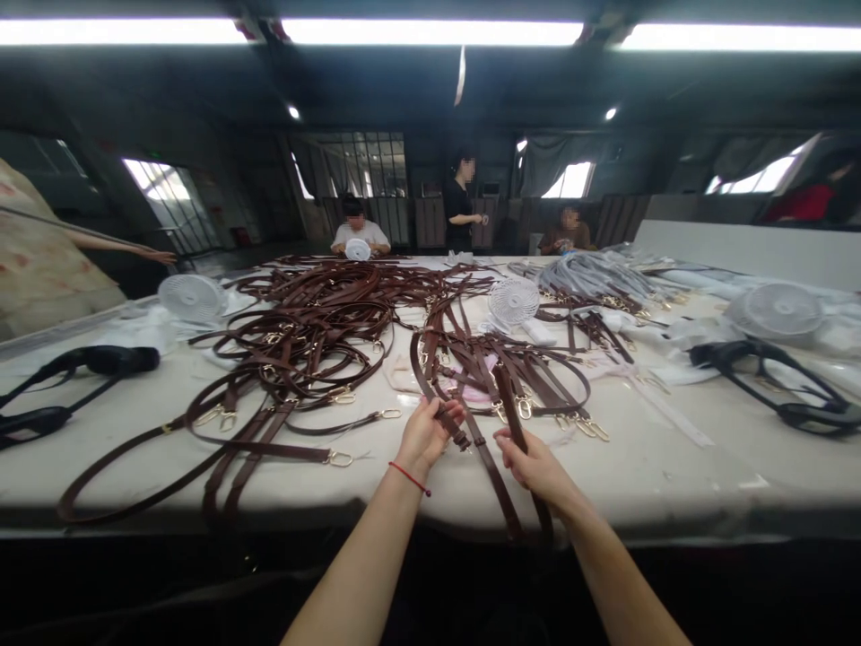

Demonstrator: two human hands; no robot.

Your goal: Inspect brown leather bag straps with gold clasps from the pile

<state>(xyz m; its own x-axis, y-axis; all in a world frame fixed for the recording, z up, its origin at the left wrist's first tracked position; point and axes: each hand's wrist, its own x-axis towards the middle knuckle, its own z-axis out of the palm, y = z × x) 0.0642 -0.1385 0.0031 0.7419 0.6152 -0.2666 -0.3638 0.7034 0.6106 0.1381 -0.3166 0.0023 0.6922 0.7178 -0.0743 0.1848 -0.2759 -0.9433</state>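
Strap heaps [316, 332] ahead; bare table [673, 475] right.

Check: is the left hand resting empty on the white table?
No, the left hand grips a brown leather strap above the table.

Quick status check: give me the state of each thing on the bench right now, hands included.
left hand: closed on a brown strap
right hand: closed on a brown strap
brown strap: held, hanging over the table edge
strap pile: loose, tangled
grey straps: bundled, far side
middle fan: upright; spinning cannot be told
table: covered, littered
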